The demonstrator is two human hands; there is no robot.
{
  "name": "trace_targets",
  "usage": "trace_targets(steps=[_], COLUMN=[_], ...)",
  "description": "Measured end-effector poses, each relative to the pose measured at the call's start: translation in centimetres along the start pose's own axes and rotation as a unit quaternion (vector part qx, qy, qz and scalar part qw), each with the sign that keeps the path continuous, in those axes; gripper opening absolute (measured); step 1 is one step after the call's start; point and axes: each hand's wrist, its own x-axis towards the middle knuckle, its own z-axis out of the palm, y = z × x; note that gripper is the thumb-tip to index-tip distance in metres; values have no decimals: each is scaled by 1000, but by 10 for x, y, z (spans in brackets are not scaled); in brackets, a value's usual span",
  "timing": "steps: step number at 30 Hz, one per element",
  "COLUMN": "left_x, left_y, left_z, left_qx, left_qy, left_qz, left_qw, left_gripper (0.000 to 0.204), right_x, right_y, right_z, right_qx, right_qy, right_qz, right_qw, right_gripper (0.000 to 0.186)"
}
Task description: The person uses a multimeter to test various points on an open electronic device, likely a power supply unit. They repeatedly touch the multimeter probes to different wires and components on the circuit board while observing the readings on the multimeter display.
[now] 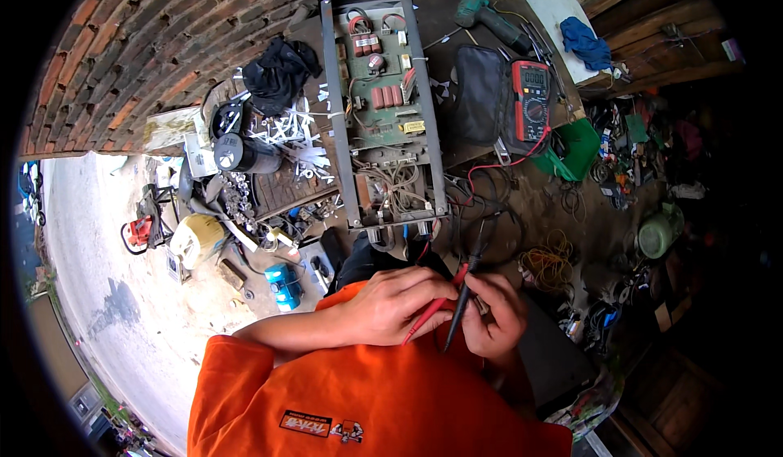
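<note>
- On a cluttered counter (522,204) beside a curved brick wall (147,41), an opened metal chassis (382,106) lies with its green circuit board (377,119) and loose wiring exposed.
- The left hand (391,304) closes its grip on a red test probe (431,310); the right hand (493,314) pinches a black test probe (458,310), both held close to the person's chest, just below the chassis's near end.
- The leads trail up to a red multimeter (532,98) lying on a black pouch (479,94).
- The probe tips nearly cross; if they touch, the reading is likely false.
- The slack leads lie among tangled cables, so a tug could drag the multimeter off its pouch.
</note>
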Motion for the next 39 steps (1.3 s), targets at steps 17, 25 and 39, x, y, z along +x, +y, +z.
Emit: trace_targets(steps=[17,25,39], left_x=[-13,-18,-52], left_y=[-8,-1,-22], left_z=[0,-24,-51], left_qx=[-13,-57,26], left_qy=[65,-12,82], left_qz=[45,18,99], left_qw=[997,998,991], left_gripper=[42,56,27], right_x=[-7,-1,13], right_y=[0,1,-27], right_z=[17,24,27], right_qx=[-48,-78,-174], right_qy=[-79,-60,-5], right_qz=[-28,-99,-57], right_qw=[995,990,983], right_gripper=[31,40,16])
